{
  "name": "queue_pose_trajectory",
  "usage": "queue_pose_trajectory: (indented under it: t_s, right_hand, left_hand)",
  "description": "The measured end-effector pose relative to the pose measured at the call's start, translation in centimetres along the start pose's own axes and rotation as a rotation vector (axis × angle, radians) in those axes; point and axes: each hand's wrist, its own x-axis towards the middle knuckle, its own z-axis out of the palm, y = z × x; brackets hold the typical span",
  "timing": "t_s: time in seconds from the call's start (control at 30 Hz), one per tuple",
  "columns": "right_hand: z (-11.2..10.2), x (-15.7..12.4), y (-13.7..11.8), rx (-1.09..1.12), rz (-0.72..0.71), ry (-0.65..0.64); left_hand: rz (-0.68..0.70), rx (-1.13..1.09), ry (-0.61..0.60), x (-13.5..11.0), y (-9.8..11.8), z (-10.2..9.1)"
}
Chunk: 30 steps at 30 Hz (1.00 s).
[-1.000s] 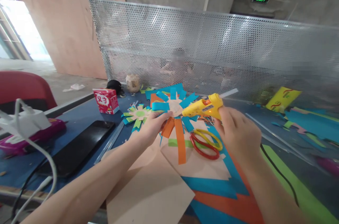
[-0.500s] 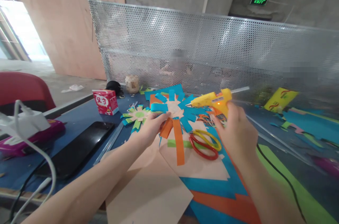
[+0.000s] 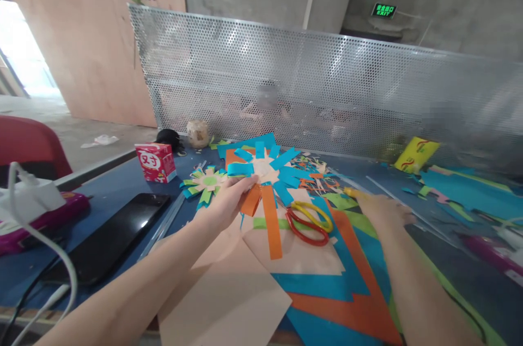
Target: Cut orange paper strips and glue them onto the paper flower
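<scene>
My left hand (image 3: 233, 200) pinches the edge of a paper flower (image 3: 266, 170), thumb by its pale round centre. Blue strips fan out around the flower, some looped, and one orange strip (image 3: 272, 226) hangs straight down beside an orange loop. At the right, my right hand (image 3: 384, 208) is low over the table, closed around a yellow hot glue gun (image 3: 352, 192). Only a small yellow part of the gun shows; the hand hides the rest. Between the hands lie scissors (image 3: 308, 223) with red and yellow handles, on pale paper sheets (image 3: 229, 291).
A green and blue paper flower (image 3: 206, 182) lies left of the held one. Further left are a red box (image 3: 155, 162), a black phone (image 3: 110, 237) and a power strip with white cables (image 3: 41, 210). Paper scraps (image 3: 321, 171) and a yellow packet (image 3: 417, 154) lie right, before a perforated metal screen (image 3: 245, 68).
My right hand has moved right and down with the glue gun, away from the flower. My left hand still holds the flower. The whole view has shifted slightly.
</scene>
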Motion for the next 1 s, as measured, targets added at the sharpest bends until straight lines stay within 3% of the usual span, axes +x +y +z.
queue_pose_trajectory:
  t_s: [0.07, 0.1, 0.23, 0.33, 0.5, 0.67, 0.8, 0.93, 1.0]
  right_hand:
    - [-0.3, -0.6, -1.0, 0.009, -0.028, 0.091]
    - [-0.6, -1.1, -1.8, 0.051, -0.120, 0.164]
    - [-2.5, -4.0, -5.1, 0.272, -0.789, 0.430]
    - [-4.0, -6.8, -7.1, 0.254, -1.026, 0.459]
    - [-4.5, -9.2, -8.0, 0.246, -1.179, 0.502]
    - [-4.1, -9.4, -8.2, 0.279, -1.293, 0.401]
    - [-4.4, -9.8, -8.5, 0.374, -1.277, 0.385]
    - [-4.7, -9.7, -8.6, 0.576, -1.241, 0.322]
    - [-4.7, -9.5, -8.4, 0.671, -1.125, 0.287]
  left_hand:
    - [-0.011, -0.003, -0.028, -0.2, 0.1, 0.1]
    - [-0.021, 0.000, -0.052, -0.3, 0.1, 0.1]
    - [-0.034, 0.067, -0.090, -0.6, -0.1, 0.2]
    - [-0.020, 0.121, -0.041, -0.8, -0.3, 0.3]
    - [-0.066, 0.119, -0.080, -1.1, -0.2, 0.5]
    - [-0.073, 0.052, -0.157, -1.3, 0.1, 0.8]
    - [-0.095, 0.014, -0.141, -1.6, 0.4, 1.2]
    - [-0.073, 0.028, -0.295, -1.7, 0.6, 1.2]
    - [-0.082, 0.036, -0.387, -1.6, 0.8, 0.9]
